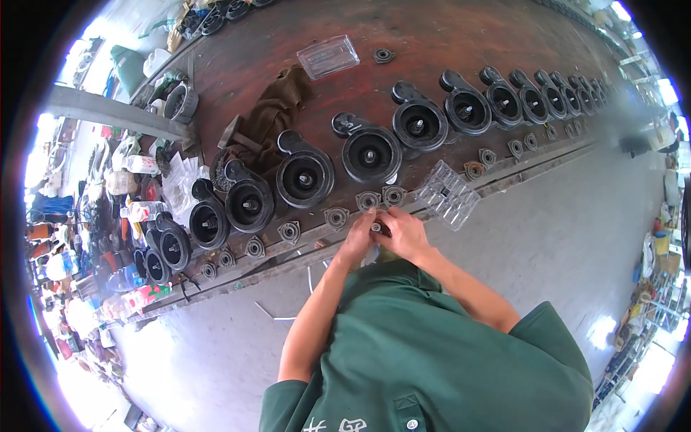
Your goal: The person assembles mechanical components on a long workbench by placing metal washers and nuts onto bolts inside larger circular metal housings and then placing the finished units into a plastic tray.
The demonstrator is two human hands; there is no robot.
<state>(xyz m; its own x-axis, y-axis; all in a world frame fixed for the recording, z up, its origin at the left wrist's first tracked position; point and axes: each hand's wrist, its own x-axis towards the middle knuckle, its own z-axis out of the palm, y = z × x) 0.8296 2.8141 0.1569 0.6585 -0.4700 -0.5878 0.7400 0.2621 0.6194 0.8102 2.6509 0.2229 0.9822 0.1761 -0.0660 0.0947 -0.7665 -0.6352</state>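
Observation:
My left hand (pixel 358 240) and my right hand (pixel 404 233) come together at the near edge of the bench, fingers curled in. Between them is a small round metal part (pixel 376 227), pinched by the fingers of both; its exact kind is too small to make out. Just beyond my fingertips lie two metal flange covers, one on the left (pixel 368 200) and one on the right (pixel 394 195). Farther off, a black round pump-like housing (pixel 371 155) with a metal shaft in its middle lies open side up. To the right, a clear plastic blister tray (pixel 448 196) overhangs the bench edge.
Several more black housings (pixel 305 178) form a long row across the bench (pixel 461 43), with flange covers (pixel 289 232) along its front edge. A hammer (pixel 237 137) and a brown cloth (pixel 277 108) lie at left. Farther back sits another clear tray (pixel 328 57).

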